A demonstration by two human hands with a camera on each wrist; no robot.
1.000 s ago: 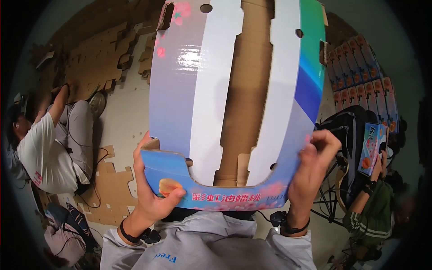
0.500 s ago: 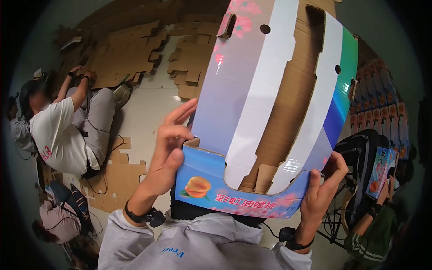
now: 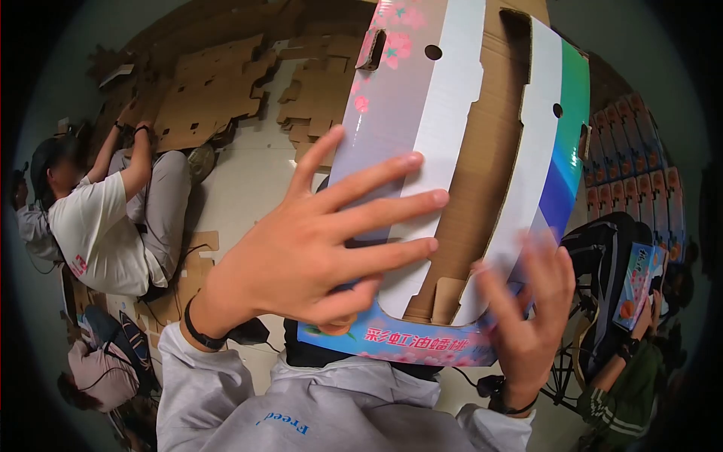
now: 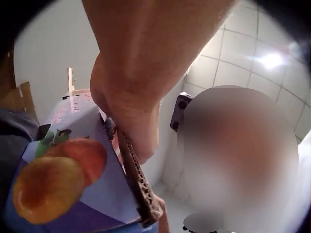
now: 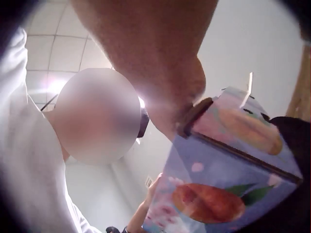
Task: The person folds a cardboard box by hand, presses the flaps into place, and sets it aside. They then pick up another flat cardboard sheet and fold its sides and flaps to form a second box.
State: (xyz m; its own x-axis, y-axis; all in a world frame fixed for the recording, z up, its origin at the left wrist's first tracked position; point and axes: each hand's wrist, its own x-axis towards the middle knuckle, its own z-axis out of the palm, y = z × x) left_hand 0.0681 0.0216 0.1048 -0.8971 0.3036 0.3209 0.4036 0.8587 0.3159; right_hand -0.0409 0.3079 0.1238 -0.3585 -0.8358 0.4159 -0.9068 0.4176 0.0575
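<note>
A: Person in white tee (image 3: 90,226), seated on floor, well left of printed carton (image 3: 489,151). Anything else that side?
B: Flat cardboard blanks (image 3: 203,90), spread over floor up-left of carton.
A: L hand?
B: Left hand (image 3: 301,264) across carton's lower-left front. Fingers straight & spread, laid flat over white flap, nothing gripped. Dark band (image 3: 194,325) on wrist. Via left wrist cam: heel of hand against carton's raw corrugated edge (image 4: 138,189), peach print (image 4: 53,179) just beside it.
A: Carton itself?
B: Up in the air, close to head cam, top tilted to the right. Brown inside facing cam, white flaps either side, Chinese lettering along bottom strip. Directly above grey sweatshirt (image 3: 339,407).
A: R hand?
B: Right hand (image 3: 527,316) at carton's lower-right corner, blurred. Fingers extended by the look of it, not curled round anything. Via right wrist cam: heel of hand pressed on carton's edge.
A: Further right?
B: Stacked boxes (image 3: 633,143) w/ same print, right of carton. Below those, smaller box (image 3: 636,279) in hands of a person in green sleeve (image 3: 610,377).
</note>
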